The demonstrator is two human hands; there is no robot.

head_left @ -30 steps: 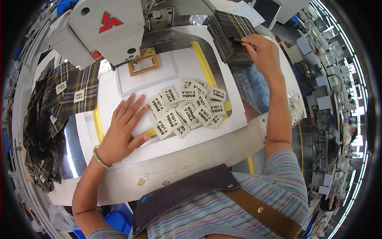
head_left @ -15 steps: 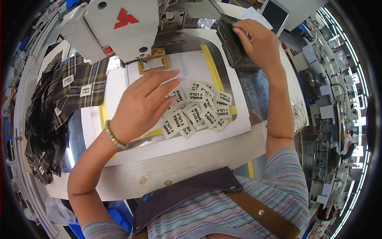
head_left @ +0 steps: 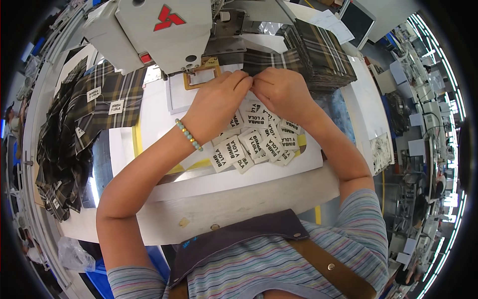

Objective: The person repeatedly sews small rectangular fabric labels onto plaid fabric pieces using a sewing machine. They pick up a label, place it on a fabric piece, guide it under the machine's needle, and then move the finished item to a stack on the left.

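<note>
My left hand [head_left: 219,102] and my right hand [head_left: 283,93] meet over the machine bed, fingers pinched on the near edge of a dark plaid fabric piece [head_left: 271,59]. That piece lies out flat beyond my fingertips, reaching toward the stack of cut plaid pieces [head_left: 331,52] at the right. Just below my hands is a loose heap of small white printed labels [head_left: 254,145], partly hidden by my wrists. The white sewing machine head [head_left: 164,42] stands at the upper left, with a brass-coloured clamp frame [head_left: 187,80] under it, close to my left fingers.
Plaid pieces with labels on them [head_left: 130,97] hang in a bunch off the left side. A white sheet [head_left: 199,187] with yellow tape covers the bed. Another bundle of labels [head_left: 381,154] lies at the right edge. A dark screen [head_left: 356,22] stands at the back right.
My right hand has come left from the stack, bringing a plaid piece onto the bed. My left hand has moved right and up to meet it, and both now grip its edge.
</note>
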